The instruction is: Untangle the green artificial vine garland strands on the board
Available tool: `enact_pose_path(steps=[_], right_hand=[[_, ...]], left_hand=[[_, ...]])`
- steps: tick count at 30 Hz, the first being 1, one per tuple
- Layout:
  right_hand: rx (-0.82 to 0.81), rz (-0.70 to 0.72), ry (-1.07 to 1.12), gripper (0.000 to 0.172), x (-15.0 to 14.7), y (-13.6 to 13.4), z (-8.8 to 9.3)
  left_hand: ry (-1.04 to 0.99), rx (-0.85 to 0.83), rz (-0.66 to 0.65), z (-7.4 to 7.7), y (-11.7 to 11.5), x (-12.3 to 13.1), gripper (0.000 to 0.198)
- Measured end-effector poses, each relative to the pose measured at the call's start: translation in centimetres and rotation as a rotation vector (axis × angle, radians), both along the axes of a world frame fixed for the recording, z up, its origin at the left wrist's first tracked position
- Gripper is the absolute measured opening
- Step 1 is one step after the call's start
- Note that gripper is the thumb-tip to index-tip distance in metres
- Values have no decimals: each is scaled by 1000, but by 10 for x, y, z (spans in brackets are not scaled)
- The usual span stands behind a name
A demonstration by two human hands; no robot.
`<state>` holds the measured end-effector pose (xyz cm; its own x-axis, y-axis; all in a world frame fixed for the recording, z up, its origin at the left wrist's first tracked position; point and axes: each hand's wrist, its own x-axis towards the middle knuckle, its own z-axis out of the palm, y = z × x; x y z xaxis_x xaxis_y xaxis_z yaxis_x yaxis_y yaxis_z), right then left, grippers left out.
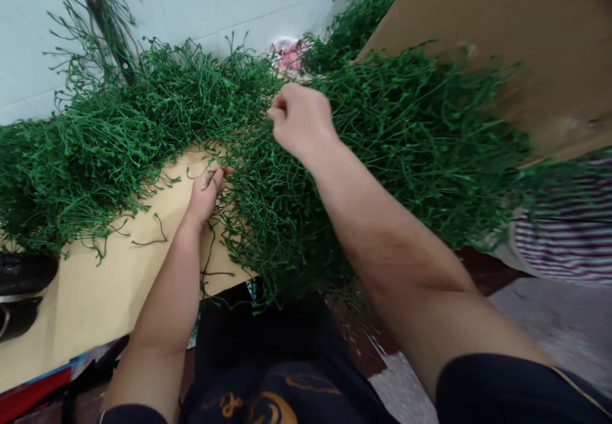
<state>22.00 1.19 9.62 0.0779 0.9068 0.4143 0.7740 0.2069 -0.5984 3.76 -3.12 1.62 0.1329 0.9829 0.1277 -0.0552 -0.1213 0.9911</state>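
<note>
A big heap of thin green stems [392, 131] with small knobbed ends lies in front of me. At its left edge, over the wooden board, my left hand [206, 193] is closed in a pinch with a green stem between thumb and fingers. My right hand [303, 121] is held over the middle of the heap, its fingers curled together. What is between those fingertips is too small to make out. A second long pile of green stems [119, 124] runs along the wall to the left.
The pale wooden board [109, 284] carries a few loose stems. Black objects [23, 277] stand at its left edge. A large brown panel [502, 41] leans at the right. Pink-and-white items [289, 54] sit near the tiled wall [191, 3]. Striped cloth [564, 245] is at far right.
</note>
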Motion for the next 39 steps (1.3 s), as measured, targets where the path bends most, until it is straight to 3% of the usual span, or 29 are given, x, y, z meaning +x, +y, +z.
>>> enact_pose_path(steps=[2, 4, 9, 12, 16, 21, 26, 28, 31, 33, 35, 36, 39], right_hand=[[-22, 3, 37, 13, 8, 0, -4], [-69, 104, 86, 11, 7, -5, -6], [-141, 429, 89, 6, -32, -31, -9], [-123, 436, 123, 7, -49, -33, -14], [-154, 443, 153, 10, -51, -24, -22], [-79, 236, -28, 10, -59, -24, -30], [67, 154, -142, 11, -83, -10, -37], [67, 77, -126, 12, -74, 8, -31], [-106, -269, 10, 9, -37, 34, -6], [-95, -336, 17, 16, -11, 35, 13], [-50, -186, -45, 20, 1, 20, 28], [-50, -24, -81, 20, 1, 7, 32], [-293, 667, -251, 17, -13, -39, 32]], left_hand=[[-49, -5, 25, 4, -1, -1, 30], [-68, -6, 55, 7, -1, -1, 30], [-120, 15, -15, 11, 1, 4, 35], [-133, 58, -38, 9, 0, 4, 33], [-119, 46, -27, 6, -1, 3, 34], [-48, 76, -21, 2, 7, 5, 36], [-55, 83, 131, -4, 16, 2, 33], [-27, 61, 144, -5, 13, -2, 32], [35, 15, 97, -2, 6, -8, 32], [-37, -33, 94, 2, 5, -11, 30], [-161, -91, 108, 6, 8, -11, 26], [-216, -125, 116, 7, 10, -11, 26], [-314, -211, 137, 6, 13, -8, 28]])
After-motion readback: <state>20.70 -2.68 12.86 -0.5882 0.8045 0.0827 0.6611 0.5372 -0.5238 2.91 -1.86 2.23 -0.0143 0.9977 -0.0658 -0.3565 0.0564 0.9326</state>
